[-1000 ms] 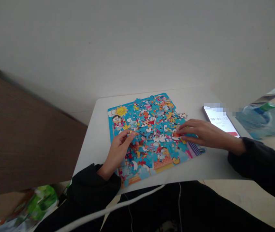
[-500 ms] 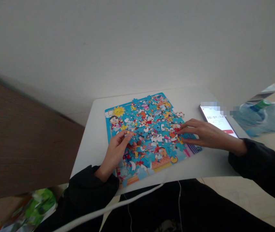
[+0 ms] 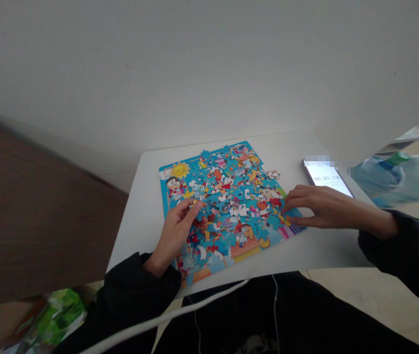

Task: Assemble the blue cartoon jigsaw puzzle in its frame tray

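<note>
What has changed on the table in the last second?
The right hand has slid rightward across the jigsaw puzzle, its fingertips now near the puzzle's lower right edge; it visibly carries no piece. The left hand stayed where it was on the pieces, and the phone stayed beside the puzzle.

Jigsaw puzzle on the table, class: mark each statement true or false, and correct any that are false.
1. The left hand rests on the jigsaw puzzle. True.
2. The right hand is holding the smartphone. False: its fingertips are on the puzzle's lower right part, and the smartphone lies apart from it.
3. The smartphone's screen is lit and shows digits. True.
4. The puzzle lies on a dark wooden table. False: it lies on a white table.
5. A sun is pictured near the puzzle's top left corner. True.
</note>
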The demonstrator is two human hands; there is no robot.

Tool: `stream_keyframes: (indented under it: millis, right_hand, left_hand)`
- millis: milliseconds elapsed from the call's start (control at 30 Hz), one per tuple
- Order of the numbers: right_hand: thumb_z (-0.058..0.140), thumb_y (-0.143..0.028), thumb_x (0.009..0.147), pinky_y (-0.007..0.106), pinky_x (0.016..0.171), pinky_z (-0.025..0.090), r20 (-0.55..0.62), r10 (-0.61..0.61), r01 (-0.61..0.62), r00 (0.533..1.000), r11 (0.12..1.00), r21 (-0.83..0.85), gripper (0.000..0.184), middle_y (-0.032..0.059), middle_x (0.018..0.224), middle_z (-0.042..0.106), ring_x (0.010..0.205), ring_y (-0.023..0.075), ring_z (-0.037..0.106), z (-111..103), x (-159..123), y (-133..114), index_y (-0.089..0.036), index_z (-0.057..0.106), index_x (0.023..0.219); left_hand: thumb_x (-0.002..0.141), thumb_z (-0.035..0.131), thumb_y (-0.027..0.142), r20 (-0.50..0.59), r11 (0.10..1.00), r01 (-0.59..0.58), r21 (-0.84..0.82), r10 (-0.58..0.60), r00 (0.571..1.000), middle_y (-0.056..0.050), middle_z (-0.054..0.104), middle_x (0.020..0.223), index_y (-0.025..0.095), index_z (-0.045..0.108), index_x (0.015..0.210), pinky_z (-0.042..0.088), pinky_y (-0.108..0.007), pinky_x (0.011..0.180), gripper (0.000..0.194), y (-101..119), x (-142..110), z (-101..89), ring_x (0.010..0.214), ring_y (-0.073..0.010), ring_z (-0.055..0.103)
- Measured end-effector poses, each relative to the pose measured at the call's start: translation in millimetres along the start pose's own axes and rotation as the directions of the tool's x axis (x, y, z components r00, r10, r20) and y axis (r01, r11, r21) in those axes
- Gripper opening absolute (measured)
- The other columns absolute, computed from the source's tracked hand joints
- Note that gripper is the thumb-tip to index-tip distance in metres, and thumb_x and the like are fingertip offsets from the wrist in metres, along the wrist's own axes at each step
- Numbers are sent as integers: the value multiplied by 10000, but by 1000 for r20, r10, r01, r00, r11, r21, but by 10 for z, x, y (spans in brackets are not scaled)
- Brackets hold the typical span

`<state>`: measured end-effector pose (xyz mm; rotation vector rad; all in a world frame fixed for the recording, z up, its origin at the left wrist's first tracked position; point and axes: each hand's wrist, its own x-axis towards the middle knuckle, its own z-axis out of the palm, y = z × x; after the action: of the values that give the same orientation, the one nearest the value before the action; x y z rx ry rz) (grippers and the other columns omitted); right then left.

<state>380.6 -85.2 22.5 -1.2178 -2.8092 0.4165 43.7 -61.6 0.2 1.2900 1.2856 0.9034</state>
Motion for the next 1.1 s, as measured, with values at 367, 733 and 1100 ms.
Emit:
stream_keyframes:
  millis: [367,733,1100]
  right_hand:
    - [478,-450,904,291,619,478,-157,88,-115,984,979,-171,322,54,1015,680,894,201,641,140,142,-59,-240,655,1072]
    - [440,-342,941,333,772,513,-118,-155,129,981,971,-201,311,49,1182,650,1051,209,591,146,427,-221,-220,614,1169]
    - [462,-349,936,379,900,490,-115,-296,259,948,931,-257,371,69,1217,641,1144,236,554,69,845,-341,-178,586,1241]
  left_hand:
    - [732,630,571,-2,1000,9,25,-8,1000,6,609,633,182,606,790,514,-262,569,394,-5,-16,3,551,-141,584]
    - [759,597,576,21,997,-22,76,20,1000,12,607,577,181,608,792,497,-253,568,397,8,-7,4,555,-153,602]
    - [952,376,396,304,691,-465,553,352,885,-60,688,1089,203,639,954,462,-360,932,326,-78,-61,-18,1069,-205,610]
